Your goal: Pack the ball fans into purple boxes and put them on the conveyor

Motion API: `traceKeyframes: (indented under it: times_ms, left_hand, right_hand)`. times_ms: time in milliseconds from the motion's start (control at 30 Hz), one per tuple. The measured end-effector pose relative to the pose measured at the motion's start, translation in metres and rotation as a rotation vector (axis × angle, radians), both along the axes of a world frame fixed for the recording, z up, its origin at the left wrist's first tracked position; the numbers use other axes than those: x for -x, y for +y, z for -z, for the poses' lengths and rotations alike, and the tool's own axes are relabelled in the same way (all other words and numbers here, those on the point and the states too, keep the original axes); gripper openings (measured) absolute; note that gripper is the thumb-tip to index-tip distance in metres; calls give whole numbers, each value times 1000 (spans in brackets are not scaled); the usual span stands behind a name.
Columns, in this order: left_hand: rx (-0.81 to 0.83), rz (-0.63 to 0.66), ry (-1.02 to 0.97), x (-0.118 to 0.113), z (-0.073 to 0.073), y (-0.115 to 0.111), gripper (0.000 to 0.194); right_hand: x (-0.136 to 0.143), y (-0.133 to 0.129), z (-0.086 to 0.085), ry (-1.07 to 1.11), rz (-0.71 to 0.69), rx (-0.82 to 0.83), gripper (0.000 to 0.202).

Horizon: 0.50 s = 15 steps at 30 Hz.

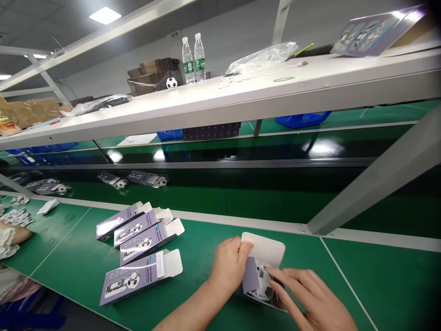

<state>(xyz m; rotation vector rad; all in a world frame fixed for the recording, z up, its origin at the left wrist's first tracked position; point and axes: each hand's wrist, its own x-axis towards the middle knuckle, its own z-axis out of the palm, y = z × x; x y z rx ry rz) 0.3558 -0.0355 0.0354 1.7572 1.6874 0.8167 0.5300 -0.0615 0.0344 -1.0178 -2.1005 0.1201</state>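
Note:
An open purple box (251,278) stands on the green table with its white lid flap raised, and a black-and-white football-patterned item (263,284) shows inside it. My left hand (231,262) is closed on the box's left side, thumb at the flap. The fingertips of my right hand (306,294) reach into the box opening and touch the patterned item; its thumb and forefinger are slightly apart. To the left, several purple boxes (129,278) lie side by side with their end flaps open.
Beyond the table runs a dark green conveyor (206,193) carrying packed items (148,178). A white shelf (206,103) holds two bottles (188,62) and plastic bags. A slanted metal post (375,174) rises at the right. Another person's arm (15,234) is at the far left.

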Motion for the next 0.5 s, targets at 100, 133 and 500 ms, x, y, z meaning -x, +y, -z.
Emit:
traceKeyframes:
  times_ms: [100,133,500]
  left_hand:
    - [3,17,-18,1,1,-2,45]
    - [2,22,-23,1,0,-3,44]
    - [7,19,-58,1,4,-4,41]
  right_hand:
    - [7,1,-2,-97,67,-18,28]
    - [10,1,-3,-134,86,-17,30]
    - [-2,15,-6,21,164,280,27]
